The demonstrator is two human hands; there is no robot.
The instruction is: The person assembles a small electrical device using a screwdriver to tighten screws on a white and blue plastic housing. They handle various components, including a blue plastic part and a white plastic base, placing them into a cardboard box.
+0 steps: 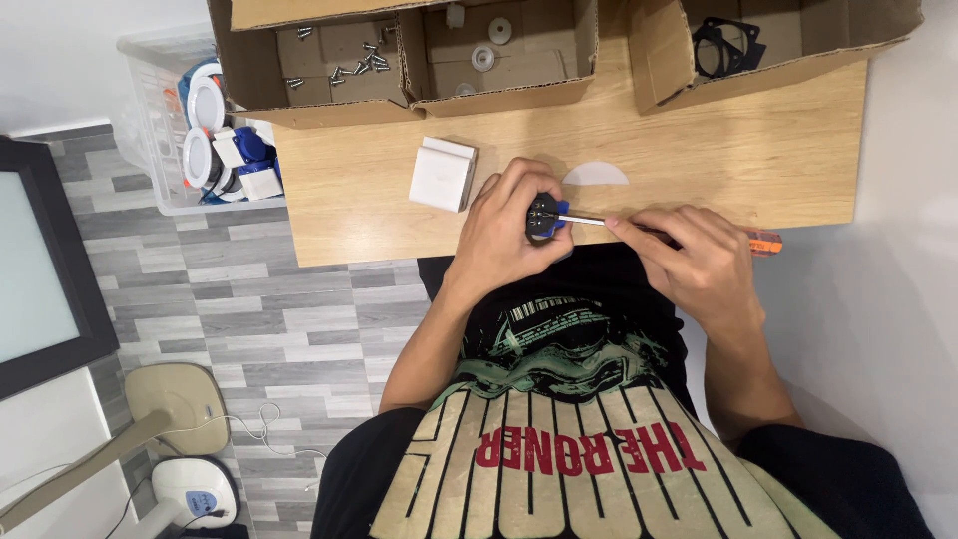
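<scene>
My left hand [504, 232] grips a small round black part with a blue piece [545, 217] just past the near edge of the wooden table [758, 150]. In my right hand [694, 262] lies a screwdriver with a metal shaft [582, 221] and an orange handle [764, 243]. The shaft's tip rests on the black part. A white square block [442, 174] sits on the table just left of my left hand. Behind my hands a flat white half-disc [596, 175] lies on the wood.
Cardboard boxes line the table's far edge: one with loose screws [349, 65], one with white round parts [486, 55], one with black gaskets [726, 45]. A clear plastic bin [160, 120] of white and blue fittings stands left of the table. A lamp base [185, 399] sits on the floor.
</scene>
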